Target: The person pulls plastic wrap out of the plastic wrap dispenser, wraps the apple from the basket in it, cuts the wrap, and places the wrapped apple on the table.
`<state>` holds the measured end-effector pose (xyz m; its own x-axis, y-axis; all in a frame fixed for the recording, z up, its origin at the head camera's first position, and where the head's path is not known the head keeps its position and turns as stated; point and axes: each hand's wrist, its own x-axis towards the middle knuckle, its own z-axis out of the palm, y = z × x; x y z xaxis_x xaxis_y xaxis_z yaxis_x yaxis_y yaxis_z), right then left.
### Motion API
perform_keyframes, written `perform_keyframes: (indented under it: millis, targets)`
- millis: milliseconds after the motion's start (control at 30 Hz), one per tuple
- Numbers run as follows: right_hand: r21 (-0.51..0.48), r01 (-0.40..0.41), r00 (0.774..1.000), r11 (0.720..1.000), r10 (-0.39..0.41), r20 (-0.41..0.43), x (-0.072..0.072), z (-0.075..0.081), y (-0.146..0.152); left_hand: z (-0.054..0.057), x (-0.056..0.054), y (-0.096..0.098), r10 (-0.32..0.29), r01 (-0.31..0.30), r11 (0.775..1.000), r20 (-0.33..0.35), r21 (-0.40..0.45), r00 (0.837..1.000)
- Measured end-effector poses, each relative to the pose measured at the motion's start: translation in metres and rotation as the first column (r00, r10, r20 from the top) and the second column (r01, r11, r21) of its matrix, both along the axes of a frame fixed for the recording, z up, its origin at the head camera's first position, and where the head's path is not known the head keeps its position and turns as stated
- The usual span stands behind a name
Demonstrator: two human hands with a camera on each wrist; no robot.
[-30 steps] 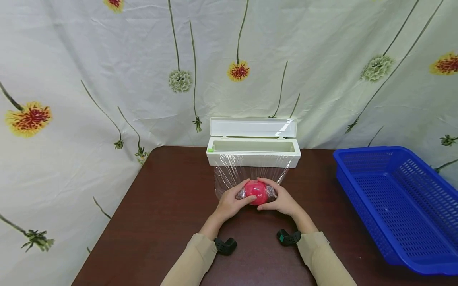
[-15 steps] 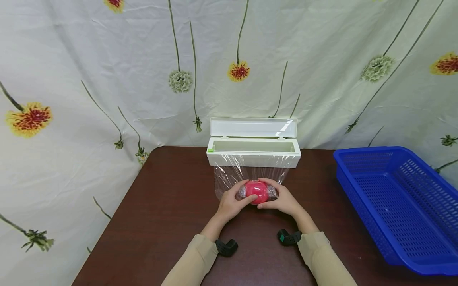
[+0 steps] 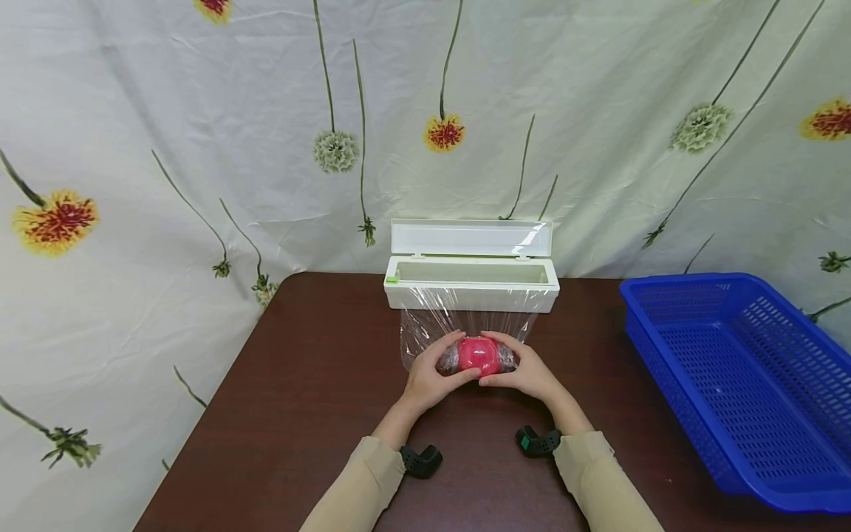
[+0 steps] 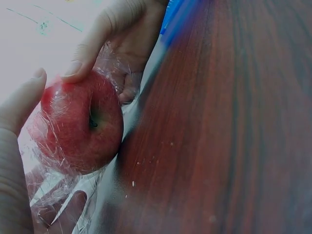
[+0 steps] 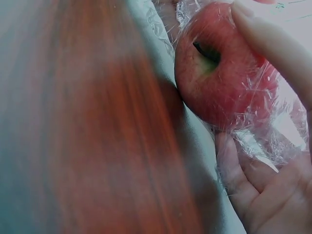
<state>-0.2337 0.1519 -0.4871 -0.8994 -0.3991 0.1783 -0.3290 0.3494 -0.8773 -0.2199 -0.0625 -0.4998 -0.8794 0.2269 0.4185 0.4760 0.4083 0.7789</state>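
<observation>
Apple (image 3: 479,356), film-wrapped, sits over the bench (image 3: 299,414), directly between the hands. Left hand (image 3: 431,378) grips its left side, right hand (image 3: 525,369) its right; neither is nearer. Thumbs lie on the near side, other fingers reach round the ends. Apple itself roundish; with film bunched at both ends, the bundle's long axis runs side to side, hand to hand. Stem hollow faces the wearer, per both wrist views. Contact between underside and bench: cannot tell. Key relation: box (image 3: 472,298) lies straight beyond the apple, and a sheet of film (image 3: 425,325) spans the gap from its front to the bundle, so apple and box are joined; judged the main hindrance to lifting clear. Box lid (image 3: 470,238) raised, leaning back. Blue basket (image 3: 691,279) well off to the right, right hand closer to it. Flowered cloth (image 3: 266,111) hangs behind.
</observation>
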Motion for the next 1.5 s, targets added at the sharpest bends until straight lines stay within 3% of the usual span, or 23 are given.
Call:
perform_keyframes:
  millis: [433,633,933,1133,1200,1500]
  targets:
    - [-0.002,0.01,1.0,1.0,-0.01,0.02,0.0,-0.001,0.003,0.001,0.002,0.0,-0.063,0.064,0.998,0.074,-0.013,0.995]
    - [-0.017,0.009,1.0,1.0,-0.009,0.019,-0.001,-0.004,0.005,0.0,0.001,0.0,-0.118,0.118,0.993,0.042,0.007,0.992]
    - [-0.018,0.011,1.0,1.0,-0.01,0.027,0.001,0.002,0.004,-0.002,-0.003,0.0,-0.133,0.134,0.991,-0.024,0.0,0.991]
    - [-0.035,-0.021,1.0,0.999,0.021,0.013,0.002,0.006,0.004,-0.001,-0.004,0.0,-0.124,0.124,0.992,-0.006,-0.029,0.992]
    - [-0.038,-0.026,1.0,0.999,0.026,0.004,-0.003,-0.003,0.006,0.0,-0.004,-0.001,-0.123,0.123,0.992,-0.008,-0.037,0.992]
    - [-0.074,-0.076,0.995,0.994,0.081,0.065,0.001,0.006,0.007,0.002,-0.005,-0.002,-0.137,0.136,0.99,-0.004,-0.043,0.991]
